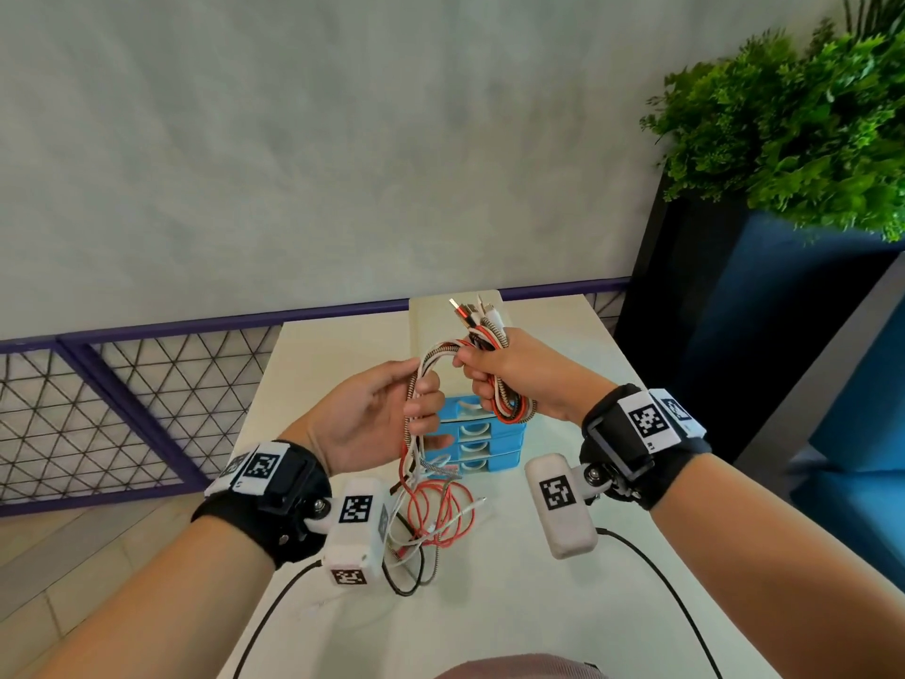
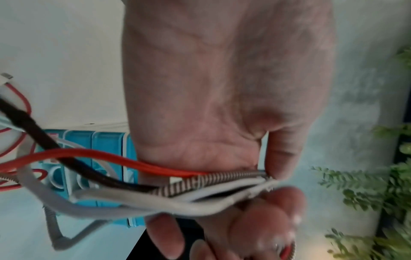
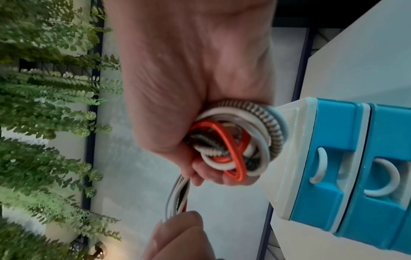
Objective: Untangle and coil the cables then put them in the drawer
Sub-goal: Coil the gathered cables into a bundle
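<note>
A bundle of cables [image 1: 425,379], red, white, black and braided, is held above the table. My right hand [image 1: 494,370] grips coiled loops [image 3: 233,146] in its fist, and plug ends [image 1: 472,308] stick out above the fist. My left hand [image 1: 416,404] pinches the same strands [image 2: 200,186] a short way along, between thumb and fingers. The loose tails [image 1: 436,521] hang down and lie tangled on the table. A blue and white drawer unit [image 1: 489,443] stands behind the hands; its drawers [image 3: 347,167] look closed.
The white table [image 1: 538,605] is narrow, with a railing [image 1: 122,409] to the left and a wall behind. A green plant [image 1: 793,125] on a dark planter stands at the right. Black camera leads [image 1: 661,575] cross the near table.
</note>
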`<action>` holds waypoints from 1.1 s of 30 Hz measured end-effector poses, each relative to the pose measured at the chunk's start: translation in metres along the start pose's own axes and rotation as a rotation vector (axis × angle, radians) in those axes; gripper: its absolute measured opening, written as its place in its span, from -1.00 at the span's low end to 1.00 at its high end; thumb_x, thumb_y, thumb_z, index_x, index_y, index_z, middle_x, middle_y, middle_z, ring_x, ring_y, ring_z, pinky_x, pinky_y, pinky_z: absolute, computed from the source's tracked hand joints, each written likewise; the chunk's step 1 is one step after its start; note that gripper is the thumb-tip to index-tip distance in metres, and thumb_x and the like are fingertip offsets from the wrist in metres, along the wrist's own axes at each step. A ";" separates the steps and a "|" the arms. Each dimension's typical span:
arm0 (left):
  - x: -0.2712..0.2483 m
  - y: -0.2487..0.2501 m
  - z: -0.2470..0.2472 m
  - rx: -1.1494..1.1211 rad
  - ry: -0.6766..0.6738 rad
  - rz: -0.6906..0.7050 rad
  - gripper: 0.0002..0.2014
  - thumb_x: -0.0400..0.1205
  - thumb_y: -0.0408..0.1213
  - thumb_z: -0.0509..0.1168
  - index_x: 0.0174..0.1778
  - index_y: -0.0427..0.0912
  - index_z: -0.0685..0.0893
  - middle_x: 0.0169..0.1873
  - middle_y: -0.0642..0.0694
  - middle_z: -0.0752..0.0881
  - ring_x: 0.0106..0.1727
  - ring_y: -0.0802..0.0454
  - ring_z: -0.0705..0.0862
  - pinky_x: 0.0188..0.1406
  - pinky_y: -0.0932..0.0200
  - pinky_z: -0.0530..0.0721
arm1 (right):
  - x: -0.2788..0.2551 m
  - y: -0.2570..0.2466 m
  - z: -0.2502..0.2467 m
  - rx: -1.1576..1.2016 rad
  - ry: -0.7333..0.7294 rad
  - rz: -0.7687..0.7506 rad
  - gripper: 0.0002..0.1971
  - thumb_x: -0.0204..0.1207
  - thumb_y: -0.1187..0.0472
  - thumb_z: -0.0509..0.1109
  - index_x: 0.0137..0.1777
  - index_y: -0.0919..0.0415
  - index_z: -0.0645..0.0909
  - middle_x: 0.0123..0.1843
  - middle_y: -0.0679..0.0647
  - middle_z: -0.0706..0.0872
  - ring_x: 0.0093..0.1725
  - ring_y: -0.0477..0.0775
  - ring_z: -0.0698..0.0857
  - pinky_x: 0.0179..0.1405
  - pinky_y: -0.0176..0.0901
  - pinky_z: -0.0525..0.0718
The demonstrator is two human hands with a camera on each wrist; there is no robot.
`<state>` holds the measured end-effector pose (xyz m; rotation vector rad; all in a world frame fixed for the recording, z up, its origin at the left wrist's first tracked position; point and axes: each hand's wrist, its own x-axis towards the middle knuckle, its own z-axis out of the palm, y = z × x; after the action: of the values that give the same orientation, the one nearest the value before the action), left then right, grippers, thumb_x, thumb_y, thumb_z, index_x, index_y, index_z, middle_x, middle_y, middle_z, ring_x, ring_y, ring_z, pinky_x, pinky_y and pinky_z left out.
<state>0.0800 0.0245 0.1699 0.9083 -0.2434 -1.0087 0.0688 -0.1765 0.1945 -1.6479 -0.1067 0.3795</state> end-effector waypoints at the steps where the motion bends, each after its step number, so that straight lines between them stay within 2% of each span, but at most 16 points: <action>1: 0.001 0.001 0.001 0.010 0.027 -0.004 -0.58 0.69 0.09 -0.03 -0.31 -0.14 0.43 -0.51 0.00 0.40 -0.47 0.04 0.42 0.15 -0.10 0.45 | 0.000 0.000 0.001 -0.018 0.007 0.003 -0.86 0.68 0.18 0.28 0.02 0.27 0.55 -0.42 -0.01 0.46 -0.47 -0.08 0.50 -0.37 -0.17 0.60; 4: 0.005 0.004 0.010 0.133 0.173 -0.003 -0.47 0.63 0.28 0.02 -0.43 -0.10 0.33 -0.59 0.03 0.24 -0.57 0.07 0.23 -0.17 0.05 0.51 | 0.002 -0.001 0.002 -0.079 0.034 0.006 -0.86 0.67 0.19 0.29 0.01 0.28 0.54 -0.44 -0.01 0.46 -0.48 -0.06 0.48 -0.40 -0.18 0.60; 8: 0.010 0.003 0.019 0.228 0.236 0.069 -0.60 0.70 0.09 0.03 -0.38 -0.06 0.41 -0.54 0.05 0.21 -0.61 0.15 0.21 -0.44 0.22 0.51 | 0.001 0.002 -0.002 -0.026 0.027 0.017 -0.88 0.67 0.19 0.30 0.00 0.27 0.55 -0.44 -0.02 0.46 -0.48 -0.07 0.49 -0.38 -0.17 0.60; 9: 0.009 0.003 0.020 0.222 0.209 0.078 -0.63 0.72 0.05 0.01 -0.32 -0.08 0.43 -0.53 0.05 0.24 -0.59 0.14 0.25 -0.40 0.22 0.55 | 0.001 0.004 -0.004 0.033 0.025 0.018 -0.88 0.67 0.20 0.29 0.00 0.27 0.55 -0.43 -0.02 0.46 -0.48 -0.07 0.49 -0.38 -0.17 0.59; 11: 0.006 -0.001 0.018 0.213 0.131 0.080 -0.65 0.74 0.00 -0.05 -0.20 -0.12 0.47 -0.49 0.04 0.35 -0.52 0.12 0.38 -0.11 0.14 0.66 | 0.001 0.006 -0.007 0.150 0.042 0.006 -0.87 0.68 0.20 0.27 -0.03 0.27 0.55 -0.43 -0.02 0.47 -0.48 -0.08 0.50 -0.41 -0.19 0.61; 13: 0.004 -0.007 0.016 0.219 0.072 0.074 -0.66 0.75 -0.05 -0.08 -0.15 -0.15 0.48 -0.47 0.02 0.41 -0.44 0.07 0.48 0.18 0.04 0.62 | 0.002 0.009 -0.010 0.222 0.063 0.003 -0.86 0.69 0.20 0.26 -0.04 0.26 0.54 -0.42 0.00 0.47 -0.48 -0.08 0.50 -0.44 -0.21 0.62; 14: 0.005 -0.009 0.016 0.252 0.081 0.081 -0.66 0.75 -0.08 -0.08 -0.17 -0.15 0.47 -0.47 0.01 0.40 -0.44 0.06 0.47 0.20 0.02 0.61 | 0.002 0.010 -0.010 0.238 0.071 0.005 -0.86 0.69 0.19 0.27 -0.05 0.25 0.54 -0.42 0.00 0.47 -0.48 -0.08 0.50 -0.44 -0.21 0.62; 16: 0.008 -0.011 0.022 0.438 0.184 0.116 -0.67 0.77 -0.10 -0.09 -0.22 -0.14 0.42 -0.47 0.02 0.36 -0.47 0.08 0.41 0.00 0.07 0.64 | 0.002 0.011 -0.008 0.281 0.084 0.018 -0.80 0.67 0.09 0.29 -0.08 0.22 0.53 -0.43 -0.01 0.46 -0.48 -0.08 0.50 -0.43 -0.21 0.60; 18: 0.013 -0.012 0.035 0.746 0.344 0.171 -0.68 0.77 -0.09 -0.09 -0.23 -0.11 0.39 -0.46 0.04 0.36 -0.48 0.11 0.38 -0.25 0.18 0.53 | 0.006 0.011 -0.005 0.325 0.084 0.041 -0.65 0.58 -0.14 0.32 -0.12 0.18 0.52 -0.42 -0.01 0.45 -0.47 -0.07 0.49 -0.41 -0.20 0.57; 20: 0.017 -0.013 0.050 1.025 0.456 0.221 -0.70 0.77 -0.09 -0.07 -0.24 -0.02 0.40 -0.45 0.11 0.41 -0.47 0.17 0.42 -0.33 0.24 0.45 | 0.008 0.010 -0.001 0.346 0.060 0.065 -0.49 0.43 -0.37 0.31 -0.20 0.15 0.52 -0.40 0.01 0.46 -0.43 -0.04 0.50 -0.29 -0.15 0.54; 22: 0.021 -0.014 0.062 1.286 0.528 0.258 -0.75 0.76 -0.08 -0.06 -0.17 0.02 0.43 -0.40 0.13 0.50 -0.38 0.23 0.50 -0.35 0.26 0.43 | 0.007 0.008 0.004 0.397 -0.002 0.082 -0.40 0.43 -0.44 0.21 -0.31 0.16 0.52 -0.42 0.04 0.53 -0.43 -0.03 0.55 -0.19 -0.14 0.55; 25: 0.024 -0.013 0.073 1.606 0.629 0.210 -0.77 0.77 -0.08 -0.06 0.17 -0.07 0.42 -0.32 0.07 0.56 -0.28 0.10 0.57 -0.30 0.16 0.48 | 0.002 0.004 0.008 0.459 -0.056 0.114 -0.39 0.48 -0.44 0.08 -0.37 0.15 0.42 -0.58 -0.02 0.48 -0.60 -0.10 0.52 -0.42 -0.26 0.57; 27: 0.028 -0.012 0.080 1.766 0.663 0.102 -0.71 0.76 -0.11 -0.04 0.35 -0.13 0.33 -0.34 0.02 0.53 -0.31 0.03 0.55 -0.32 0.08 0.49 | -0.001 0.003 0.010 0.449 -0.056 0.132 -0.42 0.35 -0.47 0.18 -0.33 0.11 0.37 -0.62 -0.05 0.38 -0.65 -0.12 0.42 -0.52 -0.29 0.50; 29: 0.032 -0.012 0.087 1.894 0.664 0.005 -0.68 0.74 -0.19 0.00 0.39 -0.20 0.30 -0.32 -0.01 0.51 -0.33 0.02 0.52 -0.35 0.11 0.42 | -0.001 0.006 0.010 0.412 -0.062 0.143 -0.44 0.21 -0.46 0.31 -0.28 0.08 0.41 -0.59 -0.05 0.34 -0.62 -0.12 0.37 -0.47 -0.28 0.45; 30: 0.033 -0.012 0.090 1.939 0.655 -0.032 -0.66 0.74 -0.23 0.01 0.42 -0.23 0.31 -0.21 -0.05 0.57 -0.26 -0.02 0.55 -0.30 0.11 0.43 | 0.000 0.009 0.009 0.385 -0.061 0.149 -0.45 0.19 -0.43 0.38 -0.25 0.09 0.46 -0.55 -0.03 0.38 -0.57 -0.10 0.41 -0.42 -0.24 0.47; 33: 0.034 -0.014 0.091 2.043 0.615 -0.118 -0.67 0.69 -0.33 0.06 0.35 -0.32 0.47 0.13 -0.21 0.65 0.07 -0.19 0.64 -0.15 0.07 0.42 | 0.002 0.017 0.009 0.277 -0.026 0.157 -0.60 0.36 -0.16 0.53 -0.12 0.17 0.58 -0.28 0.15 0.58 -0.32 0.07 0.63 -0.28 -0.12 0.65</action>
<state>0.0384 -0.0558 0.2087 3.0009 -0.7072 -0.1905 0.0654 -0.1699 0.1766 -1.3809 0.0551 0.5125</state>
